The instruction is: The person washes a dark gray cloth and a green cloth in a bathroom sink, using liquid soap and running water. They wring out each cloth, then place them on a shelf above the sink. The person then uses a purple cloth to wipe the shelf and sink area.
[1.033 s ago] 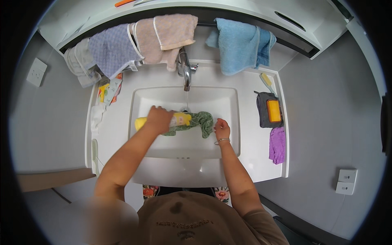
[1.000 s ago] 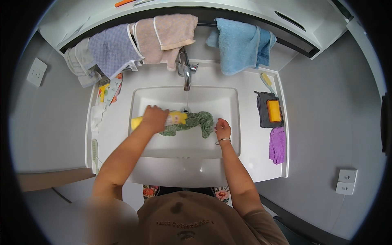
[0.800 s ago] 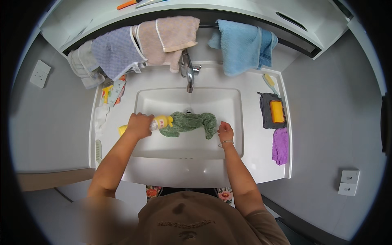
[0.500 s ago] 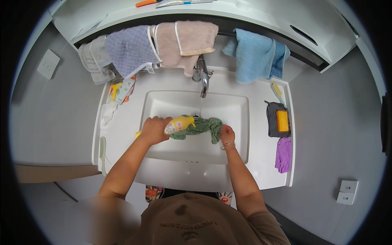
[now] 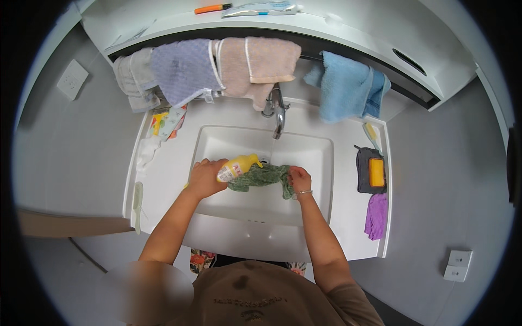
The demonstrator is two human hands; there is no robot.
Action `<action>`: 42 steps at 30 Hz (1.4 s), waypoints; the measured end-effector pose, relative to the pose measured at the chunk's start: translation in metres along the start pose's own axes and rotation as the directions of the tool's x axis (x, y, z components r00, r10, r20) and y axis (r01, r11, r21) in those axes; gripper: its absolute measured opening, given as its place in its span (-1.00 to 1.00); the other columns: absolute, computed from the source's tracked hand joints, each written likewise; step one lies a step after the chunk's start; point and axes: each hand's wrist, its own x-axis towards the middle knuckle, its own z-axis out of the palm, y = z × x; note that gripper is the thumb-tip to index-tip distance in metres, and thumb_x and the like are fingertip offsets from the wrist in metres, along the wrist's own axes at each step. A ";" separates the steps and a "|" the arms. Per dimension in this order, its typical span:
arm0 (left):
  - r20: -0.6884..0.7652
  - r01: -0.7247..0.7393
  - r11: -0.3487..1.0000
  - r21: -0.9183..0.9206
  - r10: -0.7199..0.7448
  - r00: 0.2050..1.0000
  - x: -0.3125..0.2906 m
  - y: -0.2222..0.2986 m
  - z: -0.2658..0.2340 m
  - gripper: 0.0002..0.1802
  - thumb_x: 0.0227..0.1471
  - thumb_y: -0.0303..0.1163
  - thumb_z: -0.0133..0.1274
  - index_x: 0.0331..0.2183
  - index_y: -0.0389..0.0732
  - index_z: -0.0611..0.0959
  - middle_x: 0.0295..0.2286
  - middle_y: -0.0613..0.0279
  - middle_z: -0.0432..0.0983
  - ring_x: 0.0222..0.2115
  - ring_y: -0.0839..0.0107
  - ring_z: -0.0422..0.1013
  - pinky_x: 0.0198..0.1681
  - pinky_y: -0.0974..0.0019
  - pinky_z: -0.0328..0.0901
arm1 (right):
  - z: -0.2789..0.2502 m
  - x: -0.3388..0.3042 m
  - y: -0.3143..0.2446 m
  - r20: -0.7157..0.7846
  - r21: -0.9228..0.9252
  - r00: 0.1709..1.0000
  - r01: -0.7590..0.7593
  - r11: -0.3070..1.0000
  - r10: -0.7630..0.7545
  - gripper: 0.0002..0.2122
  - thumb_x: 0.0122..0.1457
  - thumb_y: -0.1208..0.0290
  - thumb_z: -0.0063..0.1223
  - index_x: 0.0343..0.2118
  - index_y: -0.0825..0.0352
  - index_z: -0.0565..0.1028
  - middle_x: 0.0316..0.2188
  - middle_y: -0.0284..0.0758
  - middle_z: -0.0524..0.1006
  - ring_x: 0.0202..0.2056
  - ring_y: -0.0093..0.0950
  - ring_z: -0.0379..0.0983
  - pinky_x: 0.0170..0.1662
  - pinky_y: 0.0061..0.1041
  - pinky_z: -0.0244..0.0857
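Note:
Over the sink [image 5: 228, 209], my left hand [image 5: 205, 177] is wrapped round a yellow squeeze bottle [image 5: 232, 169] with a pale label. The bottle lies tipped on its side, its nozzle pointing right above a crumpled green cloth [image 5: 262, 177]. My right hand [image 5: 300, 180] pinches the right end of that cloth. Behind the cloth stands the chrome faucet [image 5: 279, 117], and a thin stream of water seems to fall from it into the basin. Part of the cloth is hidden behind the bottle and my left hand.
Several towels, including a blue towel [image 5: 345, 89], hang on the bar behind the faucet. Right of the basin lie a brush [image 5: 372, 133], a dark pouch [image 5: 365, 163] with a yellow sponge [image 5: 376, 172], and a purple cloth [image 5: 376, 216]. A comb [image 5: 137, 204] and packets [image 5: 166, 124] lie left.
The whole view has shifted, so the counter and shelf sit slightly lower in the picture. Both hands keep their holds on the bottle and the cloth.

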 end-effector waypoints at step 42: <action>0.029 0.406 0.909 0.097 -0.410 0.912 0.068 -0.038 0.210 -0.29 -0.19 -0.16 0.14 0.02 -0.17 0.33 -0.20 0.10 0.43 -0.13 0.14 0.31 -0.05 0.13 0.16 | 0.006 0.023 0.030 -0.006 -0.984 0.961 0.044 0.174 -0.276 -0.42 -0.14 0.16 0.18 0.02 0.11 0.33 -0.25 -0.16 0.41 -0.19 -0.17 0.34 -0.14 -0.23 0.26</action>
